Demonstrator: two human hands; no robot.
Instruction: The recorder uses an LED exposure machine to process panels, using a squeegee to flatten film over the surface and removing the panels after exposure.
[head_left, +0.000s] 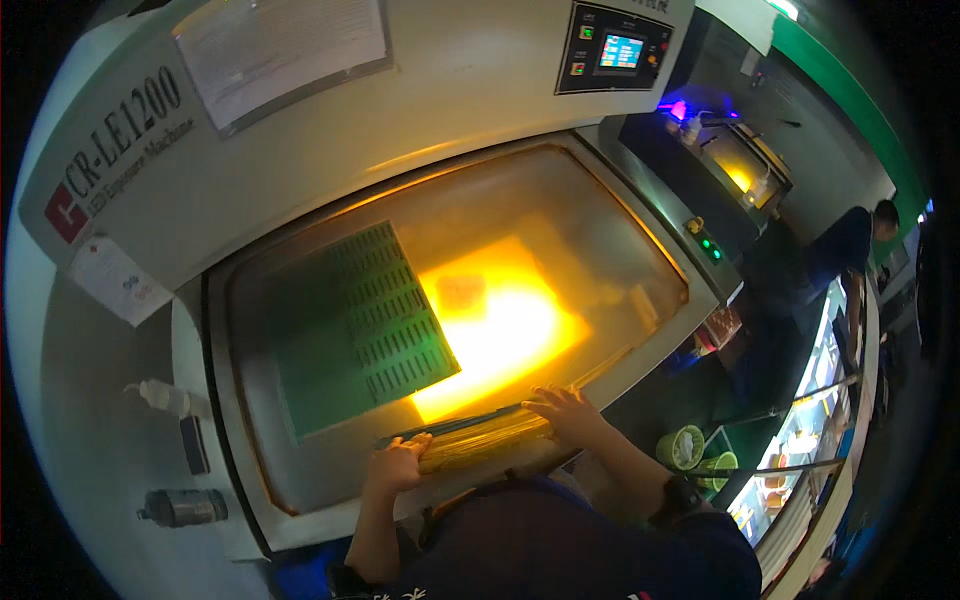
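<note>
A glossy, see-through yellow film (487, 443) lies along the front edge of the machine's bed, bunched or rolled, with a dark strip on its far side. At its left end my left hand (397, 464) is closed, fingers curled over the film. My right hand (568, 412) grips the other end from above, its fingers bent over the far side and somewhat apart; their undersides are hidden. Beyond my hands, a green sheet (312, 385) with rows of dark slots lies flat on the bed (610, 200). Bright yellow light glows to the right of that sheet.
Over the bed hangs the pale machine hood (480, 75) with a control panel (613, 50). A white squeeze bottle (165, 397), a dark phone-like slab (194, 446) and a dark bottle (183, 507) stand or lie at left. Bins (681, 447) and another person (850, 240) are at right.
</note>
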